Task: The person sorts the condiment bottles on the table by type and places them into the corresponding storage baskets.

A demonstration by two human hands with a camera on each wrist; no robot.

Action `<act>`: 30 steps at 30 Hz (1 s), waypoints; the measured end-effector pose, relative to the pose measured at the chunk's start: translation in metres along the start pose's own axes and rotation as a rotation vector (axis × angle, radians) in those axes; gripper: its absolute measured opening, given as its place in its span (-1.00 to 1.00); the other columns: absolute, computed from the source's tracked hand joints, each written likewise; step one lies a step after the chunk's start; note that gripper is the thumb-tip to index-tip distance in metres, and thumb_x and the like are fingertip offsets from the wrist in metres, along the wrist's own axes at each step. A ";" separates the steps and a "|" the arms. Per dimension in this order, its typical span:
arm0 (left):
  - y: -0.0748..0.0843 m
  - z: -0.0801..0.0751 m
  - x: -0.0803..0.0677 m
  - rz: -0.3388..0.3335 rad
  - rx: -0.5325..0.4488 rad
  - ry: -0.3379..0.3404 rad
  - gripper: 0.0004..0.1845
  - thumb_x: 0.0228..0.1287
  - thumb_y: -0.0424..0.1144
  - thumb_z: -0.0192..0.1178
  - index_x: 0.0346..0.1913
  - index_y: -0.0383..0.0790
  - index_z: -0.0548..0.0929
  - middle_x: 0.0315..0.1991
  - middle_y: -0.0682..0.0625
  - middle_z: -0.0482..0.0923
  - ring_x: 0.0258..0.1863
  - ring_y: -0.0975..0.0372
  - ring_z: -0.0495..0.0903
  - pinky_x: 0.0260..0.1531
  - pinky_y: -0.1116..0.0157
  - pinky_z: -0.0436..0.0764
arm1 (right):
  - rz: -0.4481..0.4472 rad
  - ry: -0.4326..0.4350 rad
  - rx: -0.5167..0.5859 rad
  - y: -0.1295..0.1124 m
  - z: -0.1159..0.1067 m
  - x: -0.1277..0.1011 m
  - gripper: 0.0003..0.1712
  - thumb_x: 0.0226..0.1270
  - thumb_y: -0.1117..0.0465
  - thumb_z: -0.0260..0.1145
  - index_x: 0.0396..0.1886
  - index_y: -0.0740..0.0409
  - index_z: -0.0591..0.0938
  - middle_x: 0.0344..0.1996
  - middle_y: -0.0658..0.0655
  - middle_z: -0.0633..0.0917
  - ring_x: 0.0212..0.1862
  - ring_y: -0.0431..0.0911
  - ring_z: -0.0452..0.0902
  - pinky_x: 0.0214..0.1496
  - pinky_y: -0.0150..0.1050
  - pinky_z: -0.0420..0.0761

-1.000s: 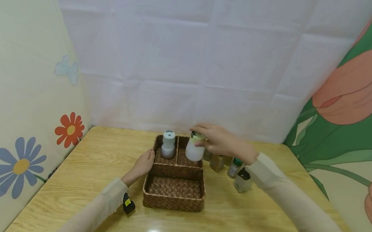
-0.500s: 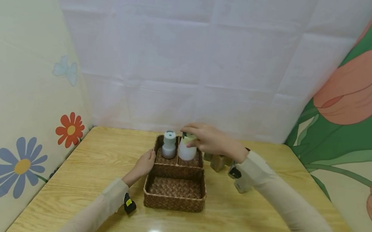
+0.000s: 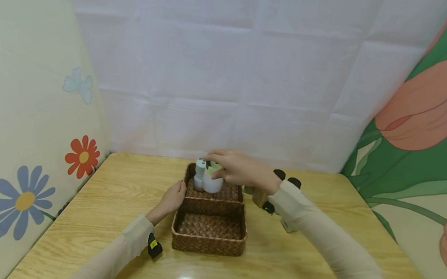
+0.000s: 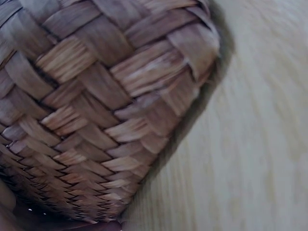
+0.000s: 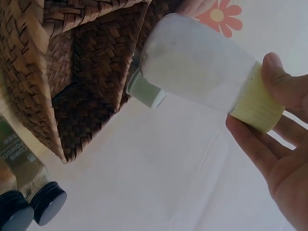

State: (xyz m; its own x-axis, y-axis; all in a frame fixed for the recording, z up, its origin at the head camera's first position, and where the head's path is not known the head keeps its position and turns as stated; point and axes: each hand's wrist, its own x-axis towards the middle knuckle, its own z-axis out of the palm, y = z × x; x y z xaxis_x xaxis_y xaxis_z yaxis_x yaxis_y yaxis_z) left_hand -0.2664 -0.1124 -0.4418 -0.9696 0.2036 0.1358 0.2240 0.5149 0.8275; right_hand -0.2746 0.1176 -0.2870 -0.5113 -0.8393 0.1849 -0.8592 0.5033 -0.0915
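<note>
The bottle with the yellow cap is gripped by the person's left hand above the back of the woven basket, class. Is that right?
Not quite. The right hand grips the bottle with the yellow cap above the back of the woven basket, as the head view shows. The left hand rests against the basket's left side.

A wooden desk [image 3: 88, 208] stands against a white creased sheet [image 3: 227, 71]. Flower-painted panels flank it: daisies [image 3: 82, 156] on the left, tulips [image 3: 421, 109] on the right. Small dark-capped spice jars [image 5: 29, 192] stand together on the desk, right of centre.
</note>
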 end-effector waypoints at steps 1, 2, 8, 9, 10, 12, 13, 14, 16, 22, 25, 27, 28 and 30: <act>0.000 0.000 0.000 0.001 0.004 0.004 -0.49 0.64 -0.30 -0.35 0.41 -0.67 0.15 0.38 -0.53 0.17 0.37 -0.30 0.17 0.32 -0.18 0.24 | -0.008 0.002 -0.005 0.000 0.001 0.002 -0.42 0.42 0.12 0.32 0.38 0.14 0.46 0.30 0.14 0.50 0.20 -0.04 0.52 0.17 -0.17 0.58; 0.000 0.000 0.000 0.001 0.009 0.006 -0.49 0.63 -0.30 -0.35 0.40 -0.67 0.16 0.37 -0.53 0.17 0.37 -0.30 0.18 0.32 -0.18 0.24 | -0.014 0.004 -0.009 -0.001 0.003 0.004 -0.42 0.42 0.12 0.32 0.37 0.15 0.47 0.29 0.14 0.50 0.19 -0.05 0.52 0.16 -0.18 0.58; 0.000 0.002 0.000 0.003 0.026 0.019 -0.50 0.64 -0.30 -0.35 0.38 -0.64 0.23 0.34 -0.52 0.25 0.35 -0.29 0.24 0.30 -0.17 0.29 | -0.049 0.039 -0.005 -0.001 0.009 0.011 -0.45 0.39 0.14 0.34 0.32 0.18 0.50 0.23 0.13 0.54 0.13 -0.05 0.56 0.11 -0.20 0.60; 0.001 0.002 0.000 0.007 0.031 0.024 -0.51 0.63 -0.30 -0.35 0.37 -0.64 0.24 0.33 -0.52 0.27 0.34 -0.29 0.25 0.29 -0.17 0.30 | -0.052 0.043 0.000 -0.001 0.010 0.013 -0.46 0.39 0.14 0.35 0.31 0.18 0.51 0.23 0.14 0.55 0.12 -0.05 0.57 0.11 -0.20 0.60; 0.001 0.002 0.000 0.006 0.034 0.026 -0.51 0.63 -0.30 -0.35 0.37 -0.64 0.24 0.32 -0.52 0.27 0.33 -0.29 0.26 0.29 -0.17 0.30 | -0.050 0.046 0.003 -0.001 0.011 0.014 -0.46 0.39 0.14 0.35 0.31 0.18 0.51 0.22 0.13 0.55 0.12 -0.05 0.57 0.11 -0.20 0.60; 0.002 0.001 0.000 0.007 0.041 0.032 -0.50 0.63 -0.30 -0.36 0.37 -0.66 0.24 0.32 -0.53 0.27 0.33 -0.29 0.25 0.30 -0.16 0.29 | -0.047 0.049 0.009 -0.002 0.012 0.016 -0.46 0.38 0.14 0.36 0.30 0.18 0.51 0.22 0.13 0.56 0.12 -0.04 0.57 0.11 -0.20 0.60; 0.003 0.001 0.000 0.008 0.043 0.033 -0.50 0.63 -0.30 -0.36 0.36 -0.68 0.23 0.32 -0.54 0.25 0.34 -0.30 0.25 0.30 -0.16 0.29 | -0.045 0.049 0.011 -0.002 0.014 0.017 -0.46 0.38 0.13 0.36 0.31 0.17 0.52 0.22 0.13 0.56 0.13 -0.04 0.57 0.11 -0.20 0.60; 0.003 0.001 0.000 0.008 0.046 0.035 -0.49 0.63 -0.30 -0.35 0.36 -0.69 0.22 0.32 -0.54 0.25 0.33 -0.30 0.24 0.30 -0.16 0.28 | -0.042 0.047 0.012 -0.002 0.015 0.019 -0.45 0.38 0.12 0.36 0.31 0.17 0.52 0.22 0.14 0.56 0.14 -0.03 0.56 0.13 -0.20 0.59; 0.003 0.001 -0.001 0.010 0.051 0.040 -0.50 0.63 -0.30 -0.35 0.35 -0.69 0.23 0.31 -0.55 0.26 0.33 -0.31 0.25 0.30 -0.16 0.29 | -0.040 0.043 0.016 -0.002 0.018 0.021 -0.45 0.38 0.11 0.36 0.31 0.15 0.52 0.23 0.14 0.55 0.15 -0.03 0.55 0.14 -0.20 0.59; 0.002 0.001 0.000 0.028 0.054 0.070 -0.60 0.62 -0.30 -0.32 0.07 -0.52 0.49 -0.07 -0.41 0.55 0.08 -0.21 0.52 0.04 -0.13 0.50 | -0.033 0.011 0.070 -0.002 0.028 0.028 -0.45 0.37 0.14 0.36 0.32 0.14 0.51 0.23 0.11 0.54 0.14 -0.06 0.55 0.12 -0.22 0.59; 0.001 0.001 0.000 0.032 0.060 0.089 -0.66 0.61 -0.31 -0.30 -0.14 -0.41 0.49 -0.35 -0.23 0.50 -0.16 -0.09 0.55 -0.16 -0.09 0.51 | -0.033 -0.001 0.090 0.000 0.032 0.031 -0.45 0.36 0.14 0.37 0.31 0.15 0.51 0.22 0.12 0.55 0.09 -0.06 0.57 0.07 -0.22 0.60; 0.000 0.001 0.001 0.028 0.063 0.092 -0.67 0.60 -0.30 -0.30 -0.16 -0.39 0.48 -0.40 -0.18 0.45 -0.22 -0.07 0.52 -0.20 -0.07 0.50 | -0.031 -0.009 0.094 0.002 0.035 0.032 -0.44 0.35 0.14 0.38 0.31 0.16 0.51 0.21 0.13 0.55 0.05 -0.06 0.59 0.03 -0.23 0.61; 0.000 0.001 0.001 0.028 0.065 0.091 -0.67 0.61 -0.30 -0.30 -0.15 -0.39 0.49 -0.40 -0.17 0.45 -0.21 -0.06 0.52 -0.19 -0.07 0.50 | -0.031 -0.011 0.089 0.003 0.037 0.033 -0.43 0.35 0.14 0.39 0.31 0.17 0.51 0.21 0.13 0.55 0.04 -0.06 0.59 0.02 -0.23 0.61; -0.001 0.001 0.002 0.025 0.063 0.084 -0.65 0.61 -0.29 -0.31 -0.10 -0.42 0.49 -0.38 -0.17 0.46 -0.18 -0.07 0.53 -0.17 -0.08 0.51 | -0.031 -0.018 0.086 0.005 0.041 0.034 -0.42 0.33 0.14 0.40 0.30 0.19 0.52 0.19 0.15 0.56 0.04 -0.05 0.59 0.03 -0.23 0.62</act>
State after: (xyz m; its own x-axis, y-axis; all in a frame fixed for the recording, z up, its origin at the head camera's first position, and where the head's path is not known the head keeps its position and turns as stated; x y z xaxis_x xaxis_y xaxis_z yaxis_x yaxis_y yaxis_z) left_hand -0.2682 -0.1116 -0.4429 -0.9680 0.1476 0.2030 0.2510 0.5628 0.7876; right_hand -0.2969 0.0826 -0.3213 -0.4841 -0.8581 0.1713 -0.8724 0.4582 -0.1701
